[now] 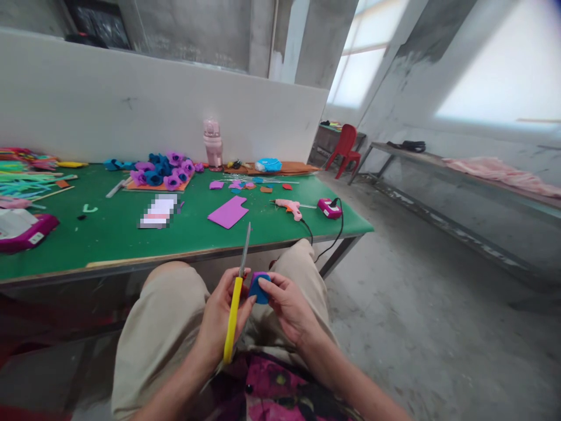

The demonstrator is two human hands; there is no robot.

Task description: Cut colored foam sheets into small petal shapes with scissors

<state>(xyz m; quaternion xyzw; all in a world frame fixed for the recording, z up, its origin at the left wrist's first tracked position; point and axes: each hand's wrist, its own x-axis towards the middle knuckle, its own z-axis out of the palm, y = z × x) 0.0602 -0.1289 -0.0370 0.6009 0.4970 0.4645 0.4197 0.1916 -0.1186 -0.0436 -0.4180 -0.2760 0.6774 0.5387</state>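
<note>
My left hand (221,307) is closed around yellow-handled scissors (234,318), their blades pointing up and away over my lap. Its thumb tip also touches a small stack of blue and purple craft pieces (259,295), blue side toward me. The fingers of my right hand (289,304) pinch that stack from the right. On the green table just beyond lies a purple sheet (228,211) with a notch cut from one corner. Small purple, blue and orange cut pieces (266,189) are scattered behind it.
A pink glue gun (289,207) lies at the right with its cord hanging over the edge, near a magenta device (329,208). Purple and blue flowers (163,171), a pink bottle (213,145) and green strips (28,184) rest on the green table (118,245).
</note>
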